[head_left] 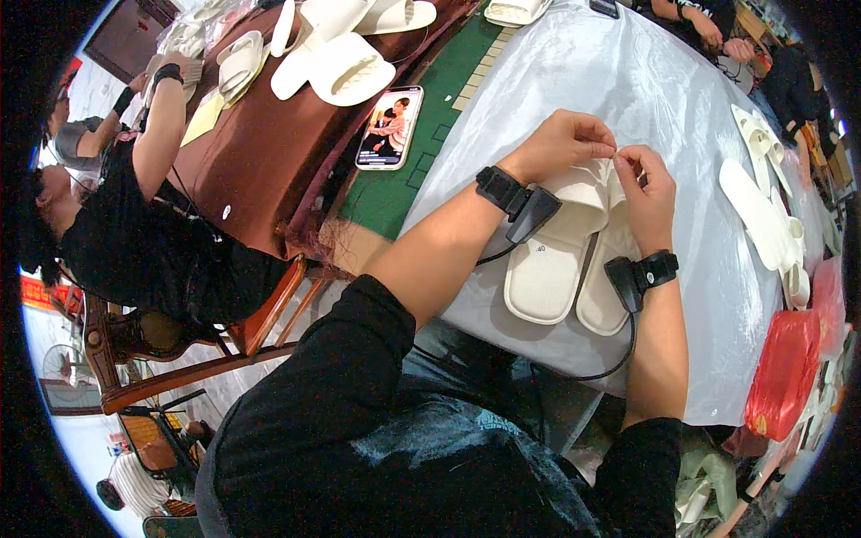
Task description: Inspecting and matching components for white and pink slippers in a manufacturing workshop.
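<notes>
While the pair of cream foam slippers (574,255) lies side by side, soles down, on the glossy white plastic sheet (664,99), the left hand (560,143) and right hand (647,188) both pinch something tiny at the toe ends, too small to make out. More slippers (762,197) lie to the right near a red bag (785,372), a phone (390,127) sits on green felt to the left, and the sheet's near edge drops just below the heels

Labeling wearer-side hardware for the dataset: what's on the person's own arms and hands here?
Both forearms are bare; black short sleeves end near the elbows. The left hand and right hand have no gloves. Each wrist carries a black strap: the left wrist unit has a wedge-shaped black module, the right wrist unit a smaller black block. A thin black cable runs from each module back toward the body.
</notes>
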A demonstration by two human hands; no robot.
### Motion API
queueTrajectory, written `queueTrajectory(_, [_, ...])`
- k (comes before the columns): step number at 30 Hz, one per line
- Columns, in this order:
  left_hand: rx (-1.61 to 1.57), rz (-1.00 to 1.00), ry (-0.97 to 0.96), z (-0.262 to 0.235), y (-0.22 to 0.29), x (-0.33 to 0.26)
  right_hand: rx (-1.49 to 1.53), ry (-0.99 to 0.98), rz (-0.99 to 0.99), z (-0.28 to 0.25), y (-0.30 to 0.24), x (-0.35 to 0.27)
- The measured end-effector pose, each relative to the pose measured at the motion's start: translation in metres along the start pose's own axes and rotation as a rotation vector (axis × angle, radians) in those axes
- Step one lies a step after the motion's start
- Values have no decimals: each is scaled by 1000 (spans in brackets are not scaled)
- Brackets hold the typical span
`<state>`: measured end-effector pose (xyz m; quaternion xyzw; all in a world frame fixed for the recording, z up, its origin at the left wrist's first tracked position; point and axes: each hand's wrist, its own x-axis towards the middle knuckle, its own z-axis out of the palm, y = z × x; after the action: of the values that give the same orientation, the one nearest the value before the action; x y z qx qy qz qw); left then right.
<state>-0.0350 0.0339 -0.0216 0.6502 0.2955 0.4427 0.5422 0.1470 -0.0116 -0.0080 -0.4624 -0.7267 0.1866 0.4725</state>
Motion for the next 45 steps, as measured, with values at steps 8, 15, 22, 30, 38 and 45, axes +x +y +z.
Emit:
queueTrajectory(8, [-5, 16, -46, 2, -1, -1, -62, 46, -52, 1, -2, 1])
queueTrajectory(15, [-62, 30, -29, 2, -4, 3, -29, 91, -15, 2, -2, 1])
queueTrajectory(22, [-86, 26, 7, 3, -5, 3, -20, 99, 3, 1, 2, 0])
queueTrajectory(30, [-53, 11, 7, 1, -4, 2, -9, 81, 0, 1, 2, -1])
queueTrajectory(38, [-40, 4, 13, 1, -4, 1, 13, 90, 20, 1, 2, -1])
queueTrajectory(45, [-15, -14, 30, 1, -1, 0, 15, 76, 26, 1, 5, -1])
